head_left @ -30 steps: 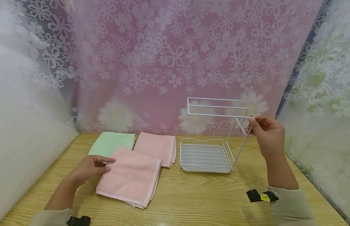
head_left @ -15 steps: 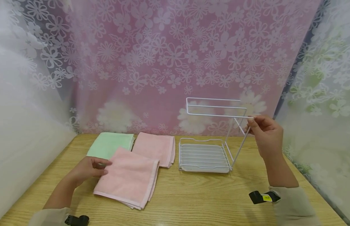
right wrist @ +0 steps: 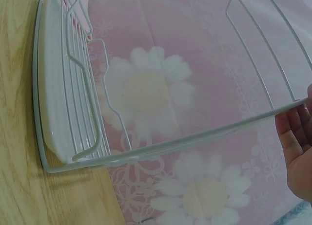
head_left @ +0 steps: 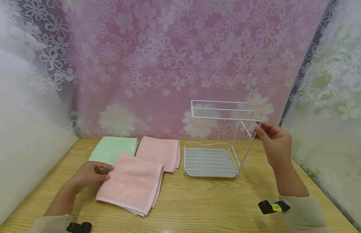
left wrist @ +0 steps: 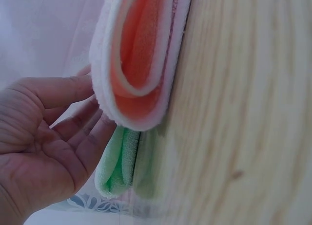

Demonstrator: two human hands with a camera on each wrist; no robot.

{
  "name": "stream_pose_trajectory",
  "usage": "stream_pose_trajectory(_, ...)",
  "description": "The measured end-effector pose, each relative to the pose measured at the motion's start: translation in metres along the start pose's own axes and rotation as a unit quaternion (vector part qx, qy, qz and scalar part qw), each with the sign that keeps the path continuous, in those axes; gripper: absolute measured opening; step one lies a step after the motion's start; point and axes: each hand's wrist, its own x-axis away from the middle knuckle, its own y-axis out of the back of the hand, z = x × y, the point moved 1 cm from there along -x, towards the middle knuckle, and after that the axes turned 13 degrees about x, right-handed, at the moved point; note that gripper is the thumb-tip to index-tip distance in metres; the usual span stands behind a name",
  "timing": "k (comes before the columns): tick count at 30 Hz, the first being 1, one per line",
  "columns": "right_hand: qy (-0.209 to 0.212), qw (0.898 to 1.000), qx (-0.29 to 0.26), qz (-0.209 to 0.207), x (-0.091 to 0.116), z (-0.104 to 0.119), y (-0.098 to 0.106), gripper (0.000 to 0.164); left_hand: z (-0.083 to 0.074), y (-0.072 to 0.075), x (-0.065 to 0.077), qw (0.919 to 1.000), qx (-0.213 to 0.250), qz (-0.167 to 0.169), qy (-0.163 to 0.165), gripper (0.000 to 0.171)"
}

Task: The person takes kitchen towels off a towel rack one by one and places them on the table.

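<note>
Over the front pink folded towel (head_left: 133,184), my left hand (head_left: 91,176) reaches in from the left. Its fingertips and thumb touch the towel's left edge. In the left wrist view the hand (left wrist: 53,142) lies with relaxed fingers against the towel's rounded fold. A white wire rack (head_left: 227,119) stands upright on the table to the right, with a white drip tray (right wrist: 56,88) under its lower bars. My right hand (head_left: 275,145) pinches the rack's slanting side wire just below the top corner, thumb in front. The fingers behind the wire are partly hidden.
A green folded towel (head_left: 113,149) lies at the back left, its front part covered by the front pink towel. Beside it is another pink folded towel (head_left: 161,153). The wood table (head_left: 198,207) ends at a pink floral curtain (head_left: 154,64).
My right hand has slid slightly down the side wire from the rack's top corner. The left hand still touches the front pink towel. The head view has shifted a little.
</note>
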Motion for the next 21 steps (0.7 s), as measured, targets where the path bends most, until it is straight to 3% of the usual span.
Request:
stream_pose_trajectory(7,-0.020,1.000,0.010,-0.001,0.010,-0.008,0.009,0.022,-0.004,-0.001,0.004,0.9999,-0.006,-0.013,0.005,0.038)
stream_pose_trajectory(21,-0.052,0.992,0.109,0.045,0.033,-0.022,0.036,0.021,-0.013,-0.001,0.016,0.9997,0.013,-0.021,-0.007,0.045)
